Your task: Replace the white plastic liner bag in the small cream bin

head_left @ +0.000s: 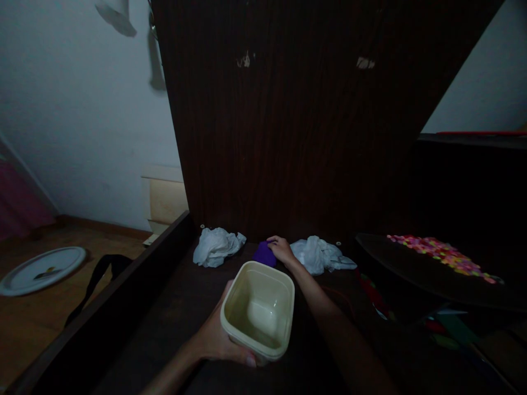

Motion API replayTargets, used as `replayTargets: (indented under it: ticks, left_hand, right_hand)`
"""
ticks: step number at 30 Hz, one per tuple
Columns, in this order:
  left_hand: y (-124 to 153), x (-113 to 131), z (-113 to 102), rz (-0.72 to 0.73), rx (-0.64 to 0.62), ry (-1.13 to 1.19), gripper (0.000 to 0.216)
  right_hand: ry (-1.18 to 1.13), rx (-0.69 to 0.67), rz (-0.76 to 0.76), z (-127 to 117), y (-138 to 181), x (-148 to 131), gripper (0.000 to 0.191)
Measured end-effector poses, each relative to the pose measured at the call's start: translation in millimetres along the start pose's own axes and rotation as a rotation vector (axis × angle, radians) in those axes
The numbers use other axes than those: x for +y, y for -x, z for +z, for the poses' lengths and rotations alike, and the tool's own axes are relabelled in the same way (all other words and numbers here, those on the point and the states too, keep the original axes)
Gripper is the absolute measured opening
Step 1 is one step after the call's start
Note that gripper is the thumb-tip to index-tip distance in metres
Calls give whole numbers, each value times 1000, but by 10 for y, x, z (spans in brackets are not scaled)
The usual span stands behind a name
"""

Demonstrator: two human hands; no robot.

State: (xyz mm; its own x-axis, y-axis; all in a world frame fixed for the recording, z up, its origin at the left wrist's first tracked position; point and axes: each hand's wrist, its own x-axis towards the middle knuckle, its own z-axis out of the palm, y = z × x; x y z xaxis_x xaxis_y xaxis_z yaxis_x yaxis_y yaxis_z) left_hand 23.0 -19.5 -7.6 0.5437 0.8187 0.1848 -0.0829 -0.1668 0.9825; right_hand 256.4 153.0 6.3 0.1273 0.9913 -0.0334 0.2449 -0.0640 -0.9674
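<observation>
My left hand (222,334) grips a cream plastic tub (263,315) around its side, with the thumb low on the near wall. The tub is tilted so its hollow inside faces me, and nothing lies in it. Farther off, my right hand (282,250) reaches to a small purple thing (264,254) on the dark wooden surface; its fingers curl over the right edge of it. What kind of thing it is I cannot make out. One crumpled white plastic bag (217,247) lies to its left, another crumpled bag (319,255) just right of my right hand.
A tall dark wooden panel (288,137) rises behind the bags. A raised dark side board (123,291) borders the left. At right, a dark curved shelf (395,263) carries a strip of colourful small pieces (444,255). A white oval tray (45,270) lies on the floor.
</observation>
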Motion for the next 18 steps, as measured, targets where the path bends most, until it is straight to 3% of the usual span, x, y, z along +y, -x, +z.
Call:
replayTargets:
  ticks: [2, 8, 18]
  left_hand:
    - [-11, -40, 15, 29, 31, 3, 151]
    - [-35, -26, 48, 35, 20, 24, 145]
    - [-40, 130, 26, 19, -39, -114, 126]
  right_hand:
    - [38, 28, -45, -21, 24, -21, 2]
    - [57, 26, -189, -212, 233, -196, 23]
    - [16, -53, -304, -757, 708, -381, 13]
